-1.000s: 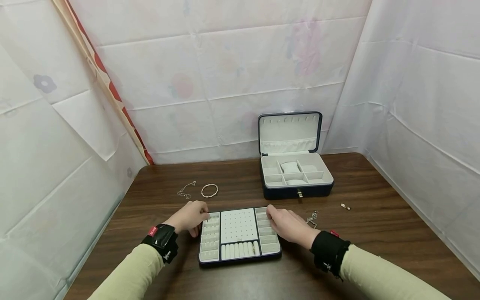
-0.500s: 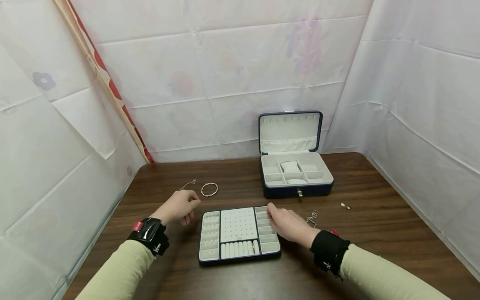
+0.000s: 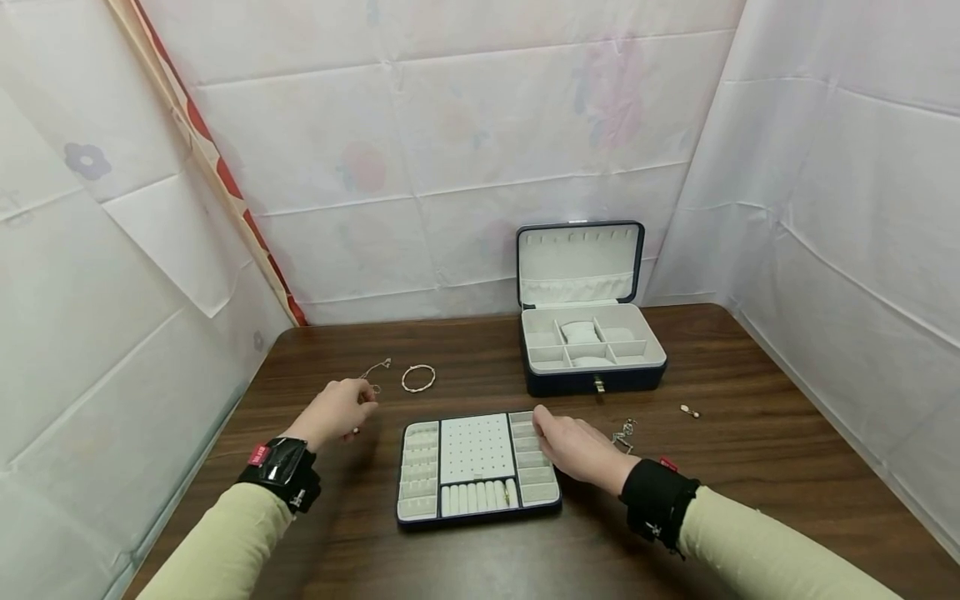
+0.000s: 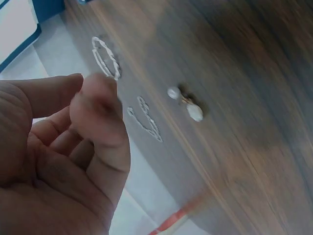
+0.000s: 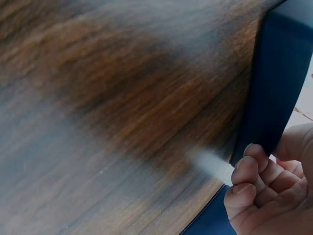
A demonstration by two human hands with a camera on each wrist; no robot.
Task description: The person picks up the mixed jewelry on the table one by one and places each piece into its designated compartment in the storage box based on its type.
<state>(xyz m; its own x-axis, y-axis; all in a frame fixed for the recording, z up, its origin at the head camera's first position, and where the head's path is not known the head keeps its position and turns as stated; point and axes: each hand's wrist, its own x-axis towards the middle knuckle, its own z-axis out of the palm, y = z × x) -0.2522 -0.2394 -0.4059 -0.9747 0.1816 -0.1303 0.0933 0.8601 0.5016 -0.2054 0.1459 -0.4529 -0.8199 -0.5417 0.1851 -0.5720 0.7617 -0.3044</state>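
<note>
Your right hand [image 3: 573, 448] curls on the far right corner of the navy-rimmed grey jewellery tray [image 3: 477, 469], whose long axis runs left-right. Your left hand [image 3: 333, 410], loosely curled and empty, hovers left of the tray near the thin silver chain [image 3: 372, 372]; bare tabletop surrounds the tray.

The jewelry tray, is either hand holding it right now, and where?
The right hand grips the jewelry tray at its far right corner. The left hand holds nothing.
</note>
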